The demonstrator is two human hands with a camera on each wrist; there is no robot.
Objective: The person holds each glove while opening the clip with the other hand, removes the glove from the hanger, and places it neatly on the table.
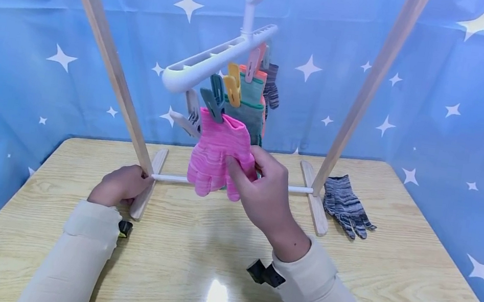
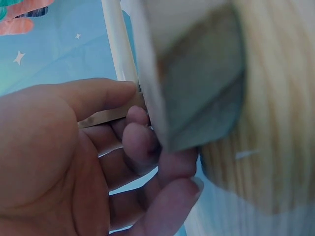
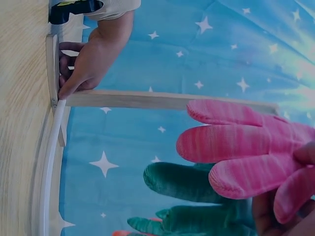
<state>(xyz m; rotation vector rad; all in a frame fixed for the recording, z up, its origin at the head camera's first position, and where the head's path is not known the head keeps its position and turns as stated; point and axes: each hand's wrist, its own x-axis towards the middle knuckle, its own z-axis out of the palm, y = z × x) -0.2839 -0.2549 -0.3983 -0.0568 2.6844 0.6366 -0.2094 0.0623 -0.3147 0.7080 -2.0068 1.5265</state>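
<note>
A pink glove (image 1: pixel 219 150) hangs by its cuff from a dark green clothespin (image 1: pixel 214 99) under the white clip hanger (image 1: pixel 218 57). My right hand (image 1: pixel 269 196) pinches the glove's side between thumb and fingers; in the right wrist view its knitted fingers (image 3: pixel 236 142) spread toward the left. Low on the wooden rack's left side, my left hand (image 1: pixel 122 186) grips the base where the post (image 1: pixel 112 65) meets the foot (image 1: pixel 146 194). The left wrist view shows that thumb and curled fingers close against the wood.
Behind the pink glove, green gloves (image 1: pixel 249 116) hang from a yellow clothespin (image 1: pixel 233 85) and others, with a dark striped glove (image 1: pixel 272 85) farther back. Another grey-black striped glove (image 1: pixel 348 205) lies by the rack's right foot (image 1: pixel 315 207). A white rod (image 1: pixel 173 178) joins the feet.
</note>
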